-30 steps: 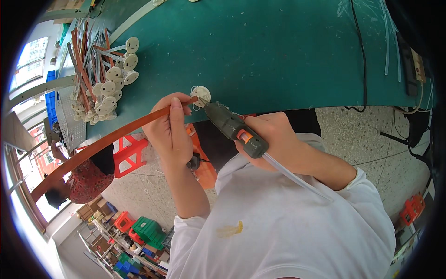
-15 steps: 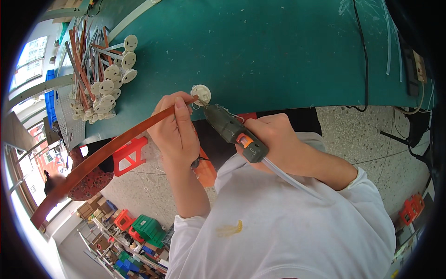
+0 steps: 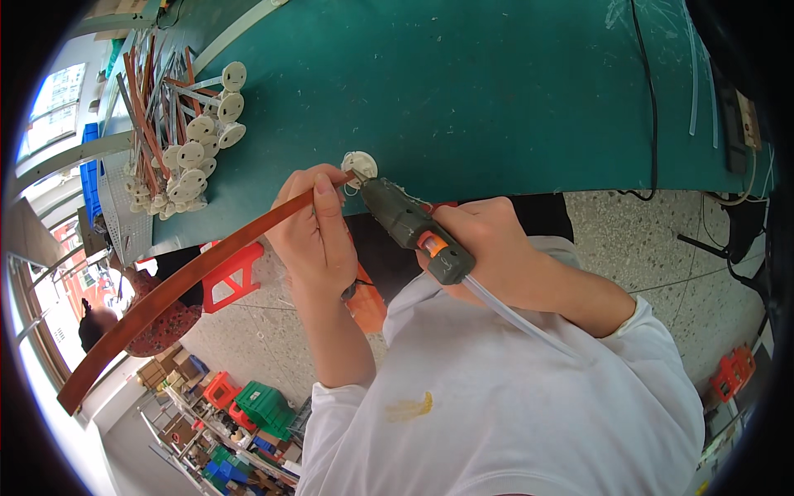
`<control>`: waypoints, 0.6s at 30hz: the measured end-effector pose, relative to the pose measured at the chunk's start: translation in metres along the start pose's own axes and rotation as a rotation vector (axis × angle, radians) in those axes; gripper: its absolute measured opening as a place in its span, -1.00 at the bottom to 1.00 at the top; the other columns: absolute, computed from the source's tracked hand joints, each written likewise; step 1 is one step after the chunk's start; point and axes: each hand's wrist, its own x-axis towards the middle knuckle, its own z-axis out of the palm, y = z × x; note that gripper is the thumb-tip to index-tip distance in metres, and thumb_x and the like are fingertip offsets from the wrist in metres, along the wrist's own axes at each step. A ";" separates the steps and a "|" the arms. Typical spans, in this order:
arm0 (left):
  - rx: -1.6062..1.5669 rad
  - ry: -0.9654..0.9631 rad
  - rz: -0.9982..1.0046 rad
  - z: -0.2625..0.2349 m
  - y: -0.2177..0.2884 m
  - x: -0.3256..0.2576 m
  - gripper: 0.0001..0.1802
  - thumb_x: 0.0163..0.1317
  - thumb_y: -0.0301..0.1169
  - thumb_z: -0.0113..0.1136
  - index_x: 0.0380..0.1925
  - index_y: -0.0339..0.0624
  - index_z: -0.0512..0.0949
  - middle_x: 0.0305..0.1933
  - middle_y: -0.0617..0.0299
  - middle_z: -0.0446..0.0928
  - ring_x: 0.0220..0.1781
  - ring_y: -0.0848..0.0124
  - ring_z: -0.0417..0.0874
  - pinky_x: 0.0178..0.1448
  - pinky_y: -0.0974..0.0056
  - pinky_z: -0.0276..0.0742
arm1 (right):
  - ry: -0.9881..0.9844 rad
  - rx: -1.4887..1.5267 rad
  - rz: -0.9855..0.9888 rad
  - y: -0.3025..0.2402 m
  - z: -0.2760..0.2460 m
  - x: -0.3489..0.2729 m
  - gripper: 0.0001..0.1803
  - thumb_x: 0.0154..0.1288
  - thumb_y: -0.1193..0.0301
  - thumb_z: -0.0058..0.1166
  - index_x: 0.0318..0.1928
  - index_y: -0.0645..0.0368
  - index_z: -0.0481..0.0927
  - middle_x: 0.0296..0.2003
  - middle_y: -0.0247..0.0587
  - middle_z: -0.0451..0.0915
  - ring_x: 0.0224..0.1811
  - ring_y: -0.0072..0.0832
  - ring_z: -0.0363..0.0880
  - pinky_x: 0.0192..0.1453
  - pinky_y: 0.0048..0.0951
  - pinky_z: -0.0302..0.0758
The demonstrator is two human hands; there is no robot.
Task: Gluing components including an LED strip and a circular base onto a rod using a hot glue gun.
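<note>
My left hand [image 3: 318, 223] is closed on a long, flat reddish-brown strip [image 3: 198, 256] near its end. That end meets a round white disc [image 3: 358, 164] at the front edge of the green table. In my right hand [image 3: 488, 240] is a dark glue gun [image 3: 401, 217], with a pale glue stick [image 3: 521, 322] trailing from its back. The gun's nozzle points at the spot where strip and disc join. Whether the tip touches them I cannot tell.
At the left of the green table [image 3: 463, 91] lies a pile of white discs on strips [image 3: 190, 155]. A black cable [image 3: 648, 91] runs down the right side, near a power strip [image 3: 748, 120]. A red stool [image 3: 231, 277] and a person [image 3: 161, 331] are at the left.
The glue gun and my right hand have shifted slightly left and up. The strip's far end has swung a little, while my left hand stays nearly in place.
</note>
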 end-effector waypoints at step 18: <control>0.008 0.005 -0.012 0.001 0.000 -0.001 -0.70 0.48 -0.46 -0.02 -0.38 -0.39 0.61 -0.51 0.16 0.53 -0.52 0.46 0.47 -0.41 0.36 0.33 | -0.030 -0.025 0.012 -0.002 -0.004 -0.010 -0.80 -0.07 0.54 0.35 -0.45 0.23 0.55 -0.65 -0.15 0.49 -0.67 -0.20 0.49 -0.58 -0.32 0.38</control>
